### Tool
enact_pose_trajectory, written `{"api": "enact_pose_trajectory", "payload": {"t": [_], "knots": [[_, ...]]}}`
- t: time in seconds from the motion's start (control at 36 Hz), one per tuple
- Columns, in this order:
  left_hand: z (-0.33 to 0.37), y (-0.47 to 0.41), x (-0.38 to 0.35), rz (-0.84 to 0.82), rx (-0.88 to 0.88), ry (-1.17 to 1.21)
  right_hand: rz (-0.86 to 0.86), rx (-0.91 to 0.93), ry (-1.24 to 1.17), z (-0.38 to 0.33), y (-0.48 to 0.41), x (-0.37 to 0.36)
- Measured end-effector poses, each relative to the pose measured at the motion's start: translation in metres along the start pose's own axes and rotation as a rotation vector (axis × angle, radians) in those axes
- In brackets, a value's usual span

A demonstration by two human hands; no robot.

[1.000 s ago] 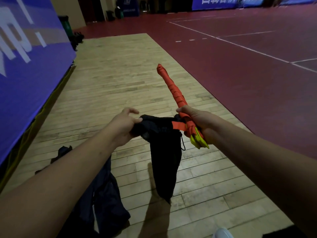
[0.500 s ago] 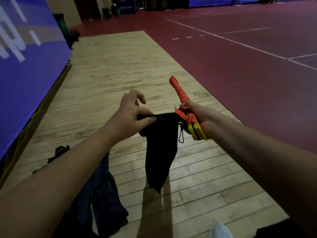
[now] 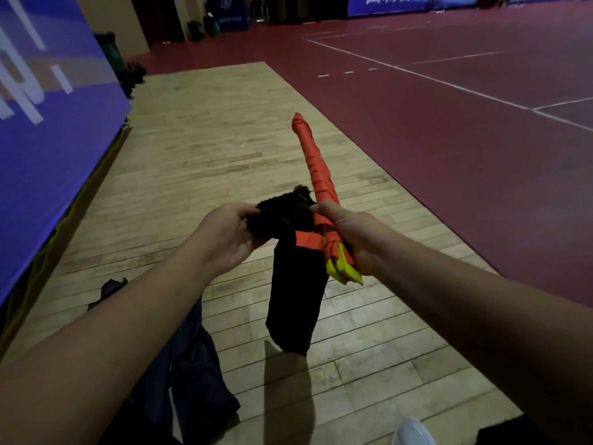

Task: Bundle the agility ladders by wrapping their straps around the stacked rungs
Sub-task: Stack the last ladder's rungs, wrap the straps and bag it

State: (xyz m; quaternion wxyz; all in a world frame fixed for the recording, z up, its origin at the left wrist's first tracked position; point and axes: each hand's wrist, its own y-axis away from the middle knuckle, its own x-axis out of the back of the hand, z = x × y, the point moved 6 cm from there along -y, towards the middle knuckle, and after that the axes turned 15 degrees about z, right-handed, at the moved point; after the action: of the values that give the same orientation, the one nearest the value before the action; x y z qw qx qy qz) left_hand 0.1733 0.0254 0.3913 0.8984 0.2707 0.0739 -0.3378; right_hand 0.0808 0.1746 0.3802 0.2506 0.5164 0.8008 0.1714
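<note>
A bundled agility ladder, its yellow rungs stacked and wound in orange strap, points up and away over the wooden floor. My right hand grips the bundle near its lower end, where the yellow rung tips stick out below my fist. A black fabric bag hangs down beside the bundle, with a short orange strap end lying across it. My left hand grips the bunched top of the black bag, just left of the bundle.
Dark blue cloth lies on the wooden floor under my left arm. A blue banner wall runs along the left. Red court flooring lies to the right. A white shoe tip shows at the bottom.
My left hand has closed its fingers around the top of the black bag and pulled it up against the bundle. The bundle's far end has tilted more upright.
</note>
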Motion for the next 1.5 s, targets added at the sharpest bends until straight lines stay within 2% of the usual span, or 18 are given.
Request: {"api": "enact_pose_trajectory", "payload": {"t": [0.06,0.14,0.25,0.39,0.5,0.67,0.72,0.86,1.0,1.14,1.25,1.33,1.42,1.5], "knots": [[-0.002,0.005,-0.012,-0.101,-0.034,-0.076,-0.005,0.001,-0.014,0.006,-0.003,-0.005],[-0.007,0.001,-0.017,-0.117,-0.110,-0.203,-0.006,0.009,-0.020,0.011,-0.006,-0.012],[-0.006,-0.009,-0.006,-0.032,-0.196,-0.359,0.025,0.045,0.033,0.015,-0.011,-0.007],[0.012,-0.017,0.019,0.165,-0.430,-0.687,0.087,0.170,0.219,0.008,-0.014,0.008],[0.004,-0.021,0.023,0.106,-0.237,-0.445,0.044,0.240,0.307,0.002,-0.012,0.009],[-0.003,-0.026,0.027,0.198,0.078,-0.006,-0.008,0.409,0.445,-0.007,0.000,0.010],[-0.001,-0.030,0.033,0.214,0.105,0.029,-0.011,0.474,0.499,-0.009,0.000,0.009],[0.020,-0.031,0.043,0.221,0.049,-0.043,-0.106,0.568,0.639,-0.007,0.005,0.003],[0.052,-0.060,0.082,0.306,-0.068,0.054,-0.281,0.568,0.793,0.010,0.015,-0.008],[0.068,-0.072,0.140,0.518,-0.174,0.135,-0.370,0.561,0.958,0.030,0.018,-0.005],[0.068,-0.093,0.221,0.751,-0.201,0.254,-0.423,0.551,1.040,0.040,0.017,0.002],[0.067,-0.123,0.275,0.912,-0.234,0.188,-0.458,0.532,1.076,0.045,0.016,0.008],[0.068,-0.099,0.250,0.902,-0.300,0.068,-0.450,0.532,1.113,0.048,0.010,0.014],[0.077,-0.085,0.237,0.970,-0.469,-0.147,-0.446,0.531,1.108,0.045,0.007,0.017]]}}
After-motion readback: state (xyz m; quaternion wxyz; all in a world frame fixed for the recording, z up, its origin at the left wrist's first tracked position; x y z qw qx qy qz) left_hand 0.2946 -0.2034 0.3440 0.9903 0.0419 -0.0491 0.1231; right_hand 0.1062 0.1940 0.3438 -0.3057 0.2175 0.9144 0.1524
